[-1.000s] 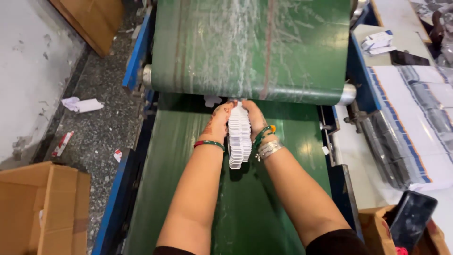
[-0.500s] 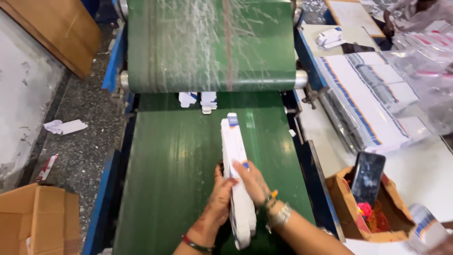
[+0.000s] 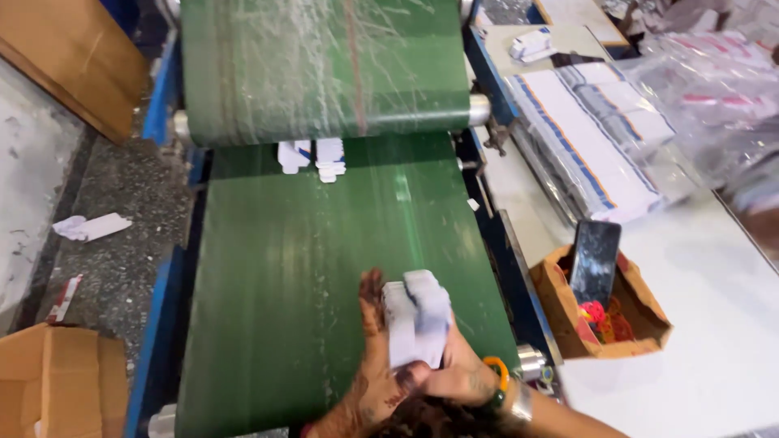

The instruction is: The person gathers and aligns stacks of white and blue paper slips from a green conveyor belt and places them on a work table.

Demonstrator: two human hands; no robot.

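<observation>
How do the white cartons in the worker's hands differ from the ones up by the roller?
The held stack is a thick bundle gripped by the left hand and right hand; the two cartons by the roller lie flat, single and untouched. The stack is near the belt's close end, the pair at its far end. Both are white flattened cartons.

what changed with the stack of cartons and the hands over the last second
Both hands, left hand and right hand, drew the white carton stack from under the upper belt back along the green belt, toward the person. Grip kept throughout. Two flat cartons have emerged at the roller.
</observation>
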